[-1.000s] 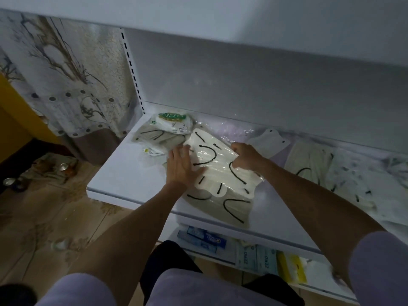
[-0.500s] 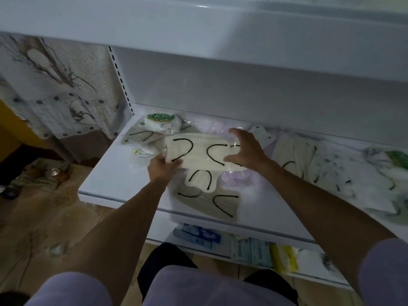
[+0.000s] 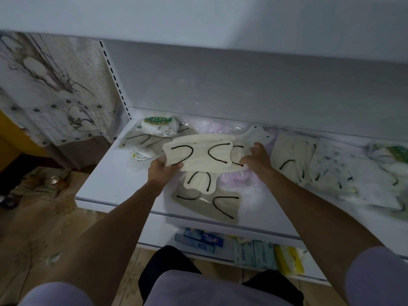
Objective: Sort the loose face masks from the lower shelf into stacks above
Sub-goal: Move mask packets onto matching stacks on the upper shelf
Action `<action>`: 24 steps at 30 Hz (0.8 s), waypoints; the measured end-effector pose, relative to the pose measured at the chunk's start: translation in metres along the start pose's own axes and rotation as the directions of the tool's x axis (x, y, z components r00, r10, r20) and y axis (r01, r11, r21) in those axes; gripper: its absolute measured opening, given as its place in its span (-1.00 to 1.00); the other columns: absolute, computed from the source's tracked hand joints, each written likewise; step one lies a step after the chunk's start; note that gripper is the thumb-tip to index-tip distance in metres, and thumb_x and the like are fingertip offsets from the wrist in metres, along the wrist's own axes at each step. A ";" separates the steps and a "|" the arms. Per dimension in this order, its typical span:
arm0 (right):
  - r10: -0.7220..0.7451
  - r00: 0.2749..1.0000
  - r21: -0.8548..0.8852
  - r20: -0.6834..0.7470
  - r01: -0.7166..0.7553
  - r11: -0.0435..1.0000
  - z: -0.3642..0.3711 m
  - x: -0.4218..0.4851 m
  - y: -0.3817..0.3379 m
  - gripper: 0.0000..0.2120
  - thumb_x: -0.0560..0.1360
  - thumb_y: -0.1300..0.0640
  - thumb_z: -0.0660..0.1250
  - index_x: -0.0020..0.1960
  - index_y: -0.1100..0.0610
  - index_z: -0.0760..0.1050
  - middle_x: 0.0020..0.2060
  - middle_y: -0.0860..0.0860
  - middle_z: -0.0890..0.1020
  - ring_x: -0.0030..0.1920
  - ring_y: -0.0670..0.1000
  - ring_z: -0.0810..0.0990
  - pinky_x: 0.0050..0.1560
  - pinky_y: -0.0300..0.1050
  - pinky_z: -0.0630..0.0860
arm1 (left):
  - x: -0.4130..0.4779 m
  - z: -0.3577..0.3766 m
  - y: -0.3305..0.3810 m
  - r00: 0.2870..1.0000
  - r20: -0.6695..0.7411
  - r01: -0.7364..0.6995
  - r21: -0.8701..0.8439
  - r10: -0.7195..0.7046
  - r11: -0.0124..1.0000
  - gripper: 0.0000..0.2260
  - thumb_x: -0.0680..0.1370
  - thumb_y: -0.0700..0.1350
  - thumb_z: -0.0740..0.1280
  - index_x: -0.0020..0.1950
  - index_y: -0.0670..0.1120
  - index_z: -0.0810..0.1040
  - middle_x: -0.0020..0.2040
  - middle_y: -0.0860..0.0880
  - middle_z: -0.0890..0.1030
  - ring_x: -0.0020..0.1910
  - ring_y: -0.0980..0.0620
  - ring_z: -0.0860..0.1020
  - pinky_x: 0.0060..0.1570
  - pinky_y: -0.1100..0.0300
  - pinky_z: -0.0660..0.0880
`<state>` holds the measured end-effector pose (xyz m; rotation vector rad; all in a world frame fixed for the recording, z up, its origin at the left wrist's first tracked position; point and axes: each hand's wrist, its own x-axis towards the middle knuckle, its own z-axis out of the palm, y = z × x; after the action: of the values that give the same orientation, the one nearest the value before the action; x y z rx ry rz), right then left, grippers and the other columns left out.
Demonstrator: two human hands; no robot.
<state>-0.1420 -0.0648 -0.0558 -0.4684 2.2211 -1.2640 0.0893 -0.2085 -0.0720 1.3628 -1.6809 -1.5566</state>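
A cream face mask pack [image 3: 198, 152] with black ear loops is lifted just above the white shelf [image 3: 114, 191]. My left hand [image 3: 162, 171] grips its left end, thumb on top. My right hand [image 3: 257, 159] holds its right end with curled fingers. Below it lie another cream mask [image 3: 199, 180] and a greyish mask pack [image 3: 207, 203] near the shelf's front edge. More masks lie at the back left [image 3: 141, 138] and in a spread to the right [image 3: 293, 160].
A green-labelled packet [image 3: 159, 127] sits at the shelf's back left corner, another [image 3: 395, 153] at far right. Pale pink wrapping [image 3: 236, 177] lies under the masks. A shelf underside [image 3: 198, 29] hangs overhead. Boxes and tissue packs [image 3: 254, 253] fill the shelf below. Patterned curtain [image 3: 55, 89] at left.
Both hands have lifted the cream mask pack off the pile and turned it level, and now hold it slightly higher and further back over the shelf. The view has tilted upward.
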 end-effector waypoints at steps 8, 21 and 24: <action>-0.018 1.000 0.341 -0.003 0.018 0.940 0.011 -0.002 -0.016 -0.74 0.32 0.48 0.28 -0.30 0.12 0.51 -0.35 -0.02 0.50 -0.28 -0.05 0.44 -0.22 -0.24 0.38 | -0.003 -0.003 0.004 0.991 0.057 -0.130 0.159 0.122 0.979 -0.63 0.33 -0.15 0.54 0.09 -0.19 0.58 0.06 -0.14 0.63 0.07 -0.09 0.59 0.13 -0.02 0.52; -0.073 0.965 0.294 0.252 -0.004 0.956 0.015 -0.006 -0.011 -0.37 0.44 0.55 0.12 0.46 0.21 0.19 0.23 0.10 0.44 -0.18 -0.10 0.45 -0.42 -0.39 0.42 | -0.005 0.010 0.015 0.977 0.075 -0.207 0.119 0.199 0.971 -0.49 0.33 -0.32 0.50 0.23 -0.12 0.45 0.02 0.01 0.54 0.00 0.08 0.52 0.04 0.17 0.49; -0.054 0.975 0.244 0.216 0.000 0.970 0.015 -0.014 -0.010 -0.39 0.39 0.54 0.23 0.39 0.18 0.31 0.16 0.07 0.46 -0.07 -0.03 0.49 -0.28 -0.34 0.47 | -0.011 0.010 0.020 0.983 0.041 -0.176 -0.069 0.179 0.982 -0.68 0.37 -0.46 0.39 0.01 -0.13 0.50 -0.23 -0.02 0.56 -0.30 0.08 0.55 -0.34 0.31 0.53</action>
<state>-0.1218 -0.0722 -0.0498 -0.5180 1.8534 -1.4027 0.0780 -0.1970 -0.0533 1.1193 -1.7136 -1.5372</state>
